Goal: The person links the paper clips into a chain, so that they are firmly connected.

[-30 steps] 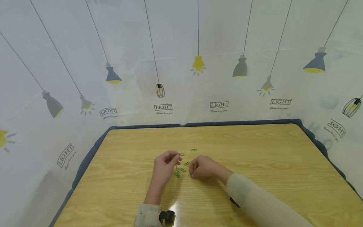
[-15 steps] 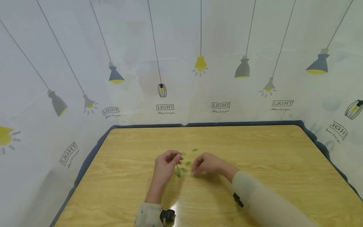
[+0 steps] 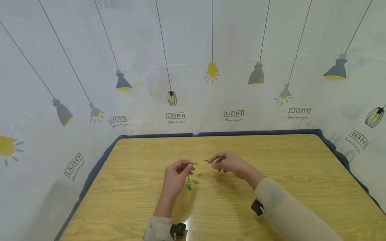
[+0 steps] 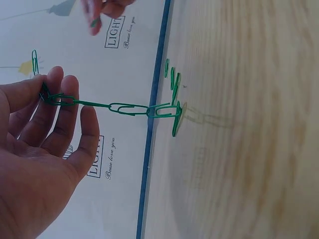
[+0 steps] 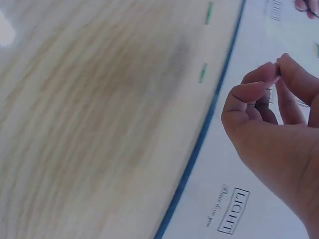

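Observation:
My left hand (image 3: 175, 175) pinches a chain of linked green paper clips (image 4: 128, 107) between thumb and forefinger. The chain hangs down, and its lowest clip is close to the tabletop. One clip (image 4: 35, 62) sticks out beyond the pinching fingertips. To the right, raised over the table, my right hand (image 3: 230, 164) has its thumb and forefinger together on a single green paper clip (image 4: 93, 22), of which only a bit shows. In the right wrist view, that clip is hidden by the fingertips. Loose green paper clips lie between the hands, one (image 3: 199, 175) near another (image 3: 195, 181).
A farther loose paper clip (image 3: 206, 161) lies just left of the right fingertips. The wood-grain table (image 3: 271, 207) has a dark blue edge (image 3: 256, 133). Behind it hangs a white sheet (image 3: 193, 40) printed with lamps.
The right hand has risen from the tabletop and moved away from me and slightly right, carrying a paper clip. The left hand stays nearly still with the chain.

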